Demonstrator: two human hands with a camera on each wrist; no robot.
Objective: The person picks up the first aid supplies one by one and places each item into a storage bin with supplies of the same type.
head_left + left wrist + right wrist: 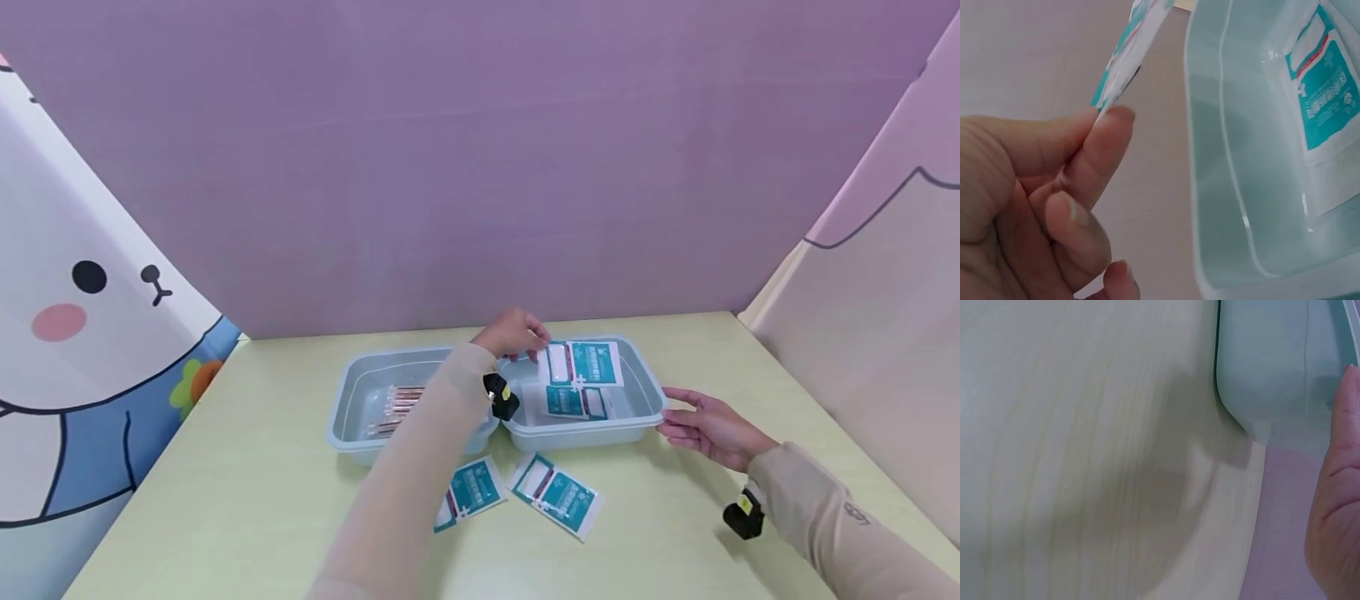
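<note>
My left hand [513,333] pinches a flat teal-and-white packet [596,364] by its edge between thumb and fingertip. In the left wrist view the pinched packet [1129,56] appears nearly edge-on, beside the tray wall. Below it, another teal-and-white packet [564,402] lies inside the right pale-blue plastic tray [637,383]. At that tray's right side, my right hand [712,429] touches the rim with extended fingers; some fingertips are hidden. The right wrist view shows one straight digit [1344,425] against the tray's side [1266,369].
A second pale-blue tray [341,417] stands at left, holding several thin brown-and-white sticks [401,402]. Two more teal-and-white packets lie on the table in front: one packet [476,487] partly behind my left sleeve, another packet [558,496] nearby. A purple partition [465,167] rises behind.
</note>
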